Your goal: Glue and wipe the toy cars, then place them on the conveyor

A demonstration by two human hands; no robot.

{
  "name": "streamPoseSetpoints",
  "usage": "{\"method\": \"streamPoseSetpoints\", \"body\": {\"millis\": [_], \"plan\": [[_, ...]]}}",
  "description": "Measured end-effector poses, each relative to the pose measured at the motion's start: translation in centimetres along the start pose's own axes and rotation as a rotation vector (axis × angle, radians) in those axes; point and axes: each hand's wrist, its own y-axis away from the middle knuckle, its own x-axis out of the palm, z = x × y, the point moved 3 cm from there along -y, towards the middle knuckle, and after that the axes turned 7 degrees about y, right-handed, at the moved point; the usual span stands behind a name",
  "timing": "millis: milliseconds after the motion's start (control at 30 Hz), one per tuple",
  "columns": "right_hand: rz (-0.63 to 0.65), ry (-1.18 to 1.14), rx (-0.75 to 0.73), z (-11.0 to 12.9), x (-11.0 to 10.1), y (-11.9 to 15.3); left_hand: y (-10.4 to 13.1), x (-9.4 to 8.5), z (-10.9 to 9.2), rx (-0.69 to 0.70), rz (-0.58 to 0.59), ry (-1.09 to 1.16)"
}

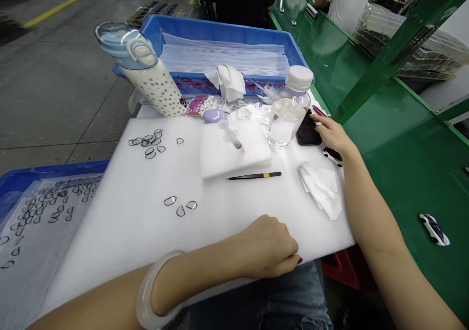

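My left hand (269, 247) rests loosely curled at the near edge of a white foam board (139, 232); nothing shows in it, though its palm side is hidden. At the far right of the board, my right hand (334, 134) reaches to a dark phone (308, 131), fingertips at its right edge and fingers extended. A red pen (318, 110) lies just beyond them. Below that hand is a small toy car (332, 156). Black tweezers (252, 175) lie in front of a small foam block (234, 161) bearing a syringe-like tube (231, 135). Several thin black rings (148, 140) lie on the left.
Behind stand a dotted tumbler (156, 86), a clear bottle (287, 115) and a blue crate (220, 30) of white sheets. A crumpled tissue (322, 188) lies right. More rings are in a blue tray (84, 168) at left. Another toy car (434, 229) sits on the green bench (399, 174).
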Motion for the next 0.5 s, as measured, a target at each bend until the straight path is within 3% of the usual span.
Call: {"method": "streamPoseSetpoints", "body": {"millis": [133,500], "plan": [[-0.008,0.065,-0.062,-0.07,0.31,-0.28,0.01,-0.11,-0.11,-0.014,0.042,-0.020],[-0.011,0.101,-0.035,0.10,0.40,-0.32,-0.08,-0.32,-0.16,-0.032,0.100,-0.057]]}}
